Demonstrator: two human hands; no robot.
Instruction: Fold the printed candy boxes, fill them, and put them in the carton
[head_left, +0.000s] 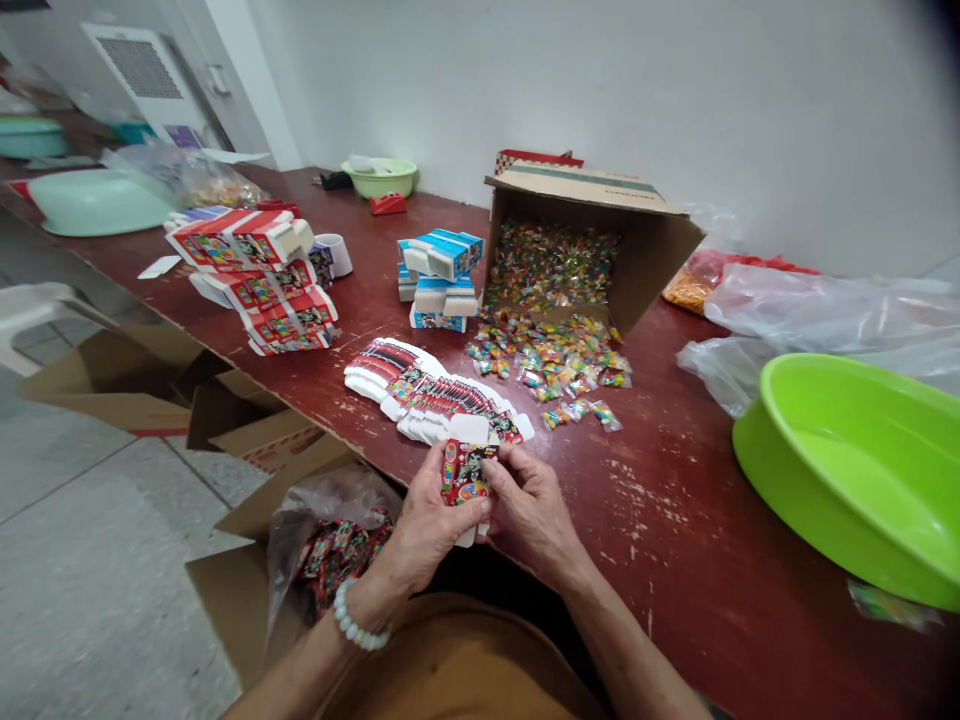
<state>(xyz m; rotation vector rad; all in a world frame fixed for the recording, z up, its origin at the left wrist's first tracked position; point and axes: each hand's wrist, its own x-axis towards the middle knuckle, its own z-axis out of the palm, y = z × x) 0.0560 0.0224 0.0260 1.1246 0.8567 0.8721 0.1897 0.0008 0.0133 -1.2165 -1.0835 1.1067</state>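
Note:
Between my two hands is a small printed candy box [469, 470], red and black, with white flaps sticking out at its top and bottom. My left hand [431, 510] grips its left side, thumb across the front. On the right side, my right hand [529, 500] pinches it with thumb and fingers. Just beyond my hands lies a fanned row of flat box blanks [442, 395] in the same print. Small clear packets of colourful candy [562, 355] spill over the table from a cardboard carton [652, 260] tipped on its side.
Red bundles of box blanks [255, 275] stand at left, blue bundles [441, 275] in the middle. A green basin [847, 480] sits at right before plastic bags [817, 310]. Below the table edge, an open carton [232, 600] holds a bag of filled dark-red packs [341, 550].

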